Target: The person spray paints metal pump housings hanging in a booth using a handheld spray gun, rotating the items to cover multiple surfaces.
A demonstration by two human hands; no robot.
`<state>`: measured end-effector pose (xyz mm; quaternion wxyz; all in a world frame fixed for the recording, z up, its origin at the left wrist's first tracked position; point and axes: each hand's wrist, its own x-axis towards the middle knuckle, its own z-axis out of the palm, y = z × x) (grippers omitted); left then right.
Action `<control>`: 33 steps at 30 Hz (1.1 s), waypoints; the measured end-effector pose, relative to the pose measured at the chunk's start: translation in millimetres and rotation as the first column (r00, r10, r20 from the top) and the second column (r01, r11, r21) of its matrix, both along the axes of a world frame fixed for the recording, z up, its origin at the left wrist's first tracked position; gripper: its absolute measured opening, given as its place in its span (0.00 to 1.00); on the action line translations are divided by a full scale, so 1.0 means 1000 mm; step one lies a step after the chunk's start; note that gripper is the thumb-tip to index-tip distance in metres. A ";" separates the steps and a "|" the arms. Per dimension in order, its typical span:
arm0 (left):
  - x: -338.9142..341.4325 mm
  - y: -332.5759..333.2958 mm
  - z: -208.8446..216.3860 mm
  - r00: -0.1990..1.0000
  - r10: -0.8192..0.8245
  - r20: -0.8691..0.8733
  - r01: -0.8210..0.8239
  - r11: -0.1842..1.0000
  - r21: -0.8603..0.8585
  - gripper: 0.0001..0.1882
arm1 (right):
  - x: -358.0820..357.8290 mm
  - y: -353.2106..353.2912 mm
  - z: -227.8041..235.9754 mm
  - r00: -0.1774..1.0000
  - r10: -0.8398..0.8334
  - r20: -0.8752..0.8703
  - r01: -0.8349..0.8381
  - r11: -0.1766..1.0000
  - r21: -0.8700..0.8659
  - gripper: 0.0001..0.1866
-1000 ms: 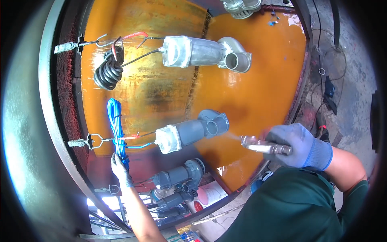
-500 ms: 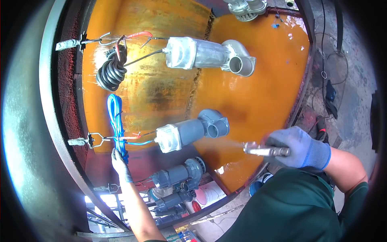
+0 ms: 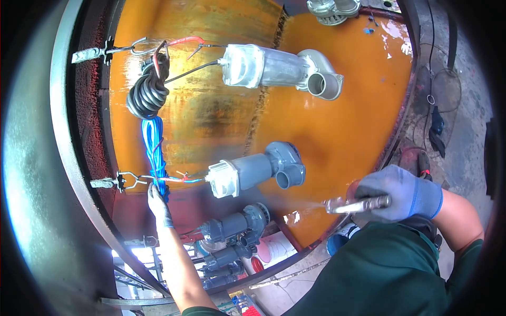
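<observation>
My left hand, in a pale glove, is closed round the lower end of a blue cable bundle. In my right hand, gloved in blue-grey, is a metal spray gun. A faint mist leaves its nozzle toward the left. The blue cable runs to a hanging pump with a grey body and an end wrapped in clear film, up and left of the nozzle and apart from it. Farther off hangs a silver pump with a black cable coil.
A hook on a dark rail holds the grey pump's line. Several more grey pumps hang nearer me. Behind everything stands an orange-coated panel. A pink-and-white bucket stands below. Cords lie on the floor at right.
The spray gun has moved slightly right and nearer me, still misting. My left hand and the blue bundle have shifted a little away from me. The pumps appear slightly farther right in view.
</observation>
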<state>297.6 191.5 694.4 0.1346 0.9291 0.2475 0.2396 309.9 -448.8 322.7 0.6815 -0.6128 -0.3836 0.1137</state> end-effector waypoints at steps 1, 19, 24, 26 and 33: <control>0.002 -0.004 -0.001 1.000 0.000 0.000 0.000 1.000 0.000 0.29 | -0.001 0.002 0.003 1.000 -0.020 -0.011 0.020 1.000 0.020 0.11; 0.031 -0.185 -0.045 0.858 -0.471 0.204 0.326 0.807 0.492 0.22 | 0.013 0.024 0.034 0.999 0.008 0.047 -0.010 0.999 0.035 0.09; 0.085 -0.188 -0.022 0.890 -0.452 -0.057 0.391 0.695 0.603 0.28 | 0.016 0.028 0.021 0.963 -0.134 -0.233 0.156 0.985 0.077 0.12; 0.097 -0.175 -0.019 0.901 -0.434 -0.025 0.385 0.769 0.511 0.31 | 0.013 0.024 0.018 0.992 -0.050 -0.119 0.053 0.998 0.020 0.11; 0.095 -0.161 -0.019 0.908 -0.418 0.040 0.385 0.868 0.314 0.34 | 0.004 0.029 -0.010 0.956 -0.166 -0.242 0.155 0.986 -0.066 0.13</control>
